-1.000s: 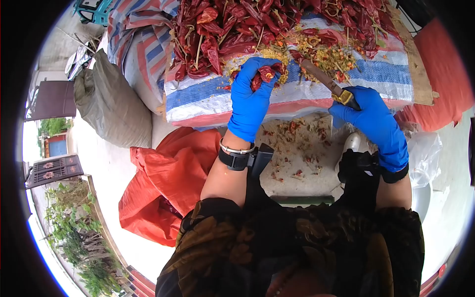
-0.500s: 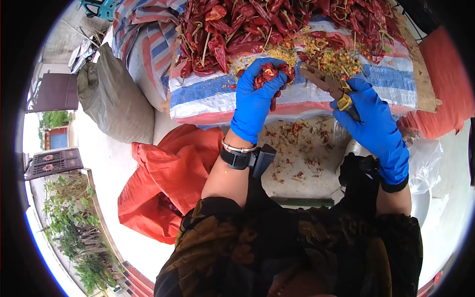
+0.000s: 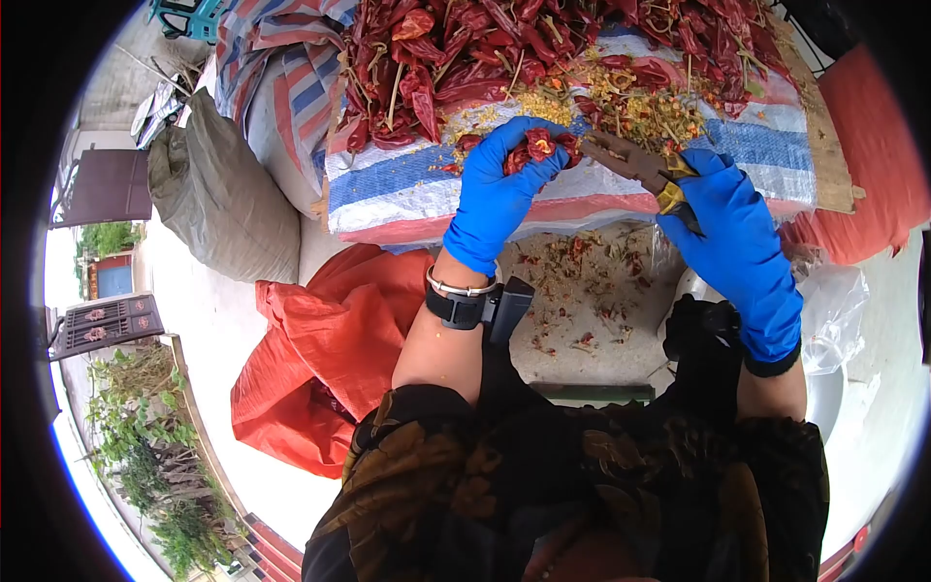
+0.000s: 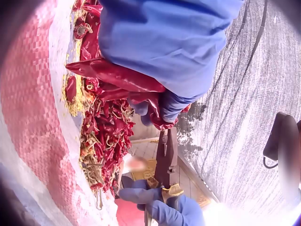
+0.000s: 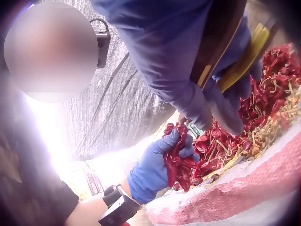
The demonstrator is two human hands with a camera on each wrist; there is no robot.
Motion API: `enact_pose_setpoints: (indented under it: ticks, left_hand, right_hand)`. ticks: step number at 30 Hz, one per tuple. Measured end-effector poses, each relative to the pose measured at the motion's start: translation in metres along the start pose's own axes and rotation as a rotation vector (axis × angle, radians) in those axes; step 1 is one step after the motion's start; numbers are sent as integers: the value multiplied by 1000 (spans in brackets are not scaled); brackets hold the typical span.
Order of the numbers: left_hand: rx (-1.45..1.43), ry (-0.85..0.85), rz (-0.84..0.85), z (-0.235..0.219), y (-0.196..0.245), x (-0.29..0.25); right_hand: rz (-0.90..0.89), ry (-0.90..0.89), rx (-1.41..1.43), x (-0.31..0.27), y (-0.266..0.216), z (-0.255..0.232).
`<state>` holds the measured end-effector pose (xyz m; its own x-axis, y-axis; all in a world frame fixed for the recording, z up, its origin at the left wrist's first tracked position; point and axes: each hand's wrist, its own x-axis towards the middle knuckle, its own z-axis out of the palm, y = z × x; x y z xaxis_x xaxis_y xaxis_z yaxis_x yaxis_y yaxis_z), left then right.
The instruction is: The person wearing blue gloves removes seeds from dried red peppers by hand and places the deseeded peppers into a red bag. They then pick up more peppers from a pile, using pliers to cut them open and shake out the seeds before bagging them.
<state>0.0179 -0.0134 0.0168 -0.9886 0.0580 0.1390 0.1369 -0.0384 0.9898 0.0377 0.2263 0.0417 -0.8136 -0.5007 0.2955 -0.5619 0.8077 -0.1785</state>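
My blue-gloved left hand grips several dried red chilies above the near edge of the striped sheet. In the left wrist view, a long glossy chili pod sticks out past the glove. My right hand, also gloved, holds pliers with yellow-and-black handles. The pliers' tips meet the end of the chilies beside my left fingers. Seen from the right wrist, the held chilies hang from the left hand's fingers.
A pile of dried chilies covers the far part of the sheet, with yellow seeds and cut stems before it. A red sack sits left of me, a grey sack beyond it. Scraps litter the floor.
The pliers have come leftward from over the stems to the chilies in my left hand. That hand first shifted slightly right, and its held bunch has turned a little.
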Motion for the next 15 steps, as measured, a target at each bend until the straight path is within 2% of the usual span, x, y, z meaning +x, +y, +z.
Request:
enact_pose_setpoints:
  ticks: [6, 10, 12, 13, 15]
  left_hand:
    - [8, -19, -37, 0, -2, -1]
    - [8, -10, -77, -3, -9, -1]
    - [128, -41, 24, -6, -15, 0]
    - [128, -42, 21, -7, -20, 1]
    - [247, -57, 151, -8, -28, 2]
  right_hand:
    - [-5, -38, 32, -1, 1, -1]
    - [-45, 21, -14, -4, 4, 6]
    - [-72, 66, -43, -5, 4, 6]
    - [-56, 39, -59, -6, 3, 5]
    - [-39, 9, -73, -7, 3, 6]
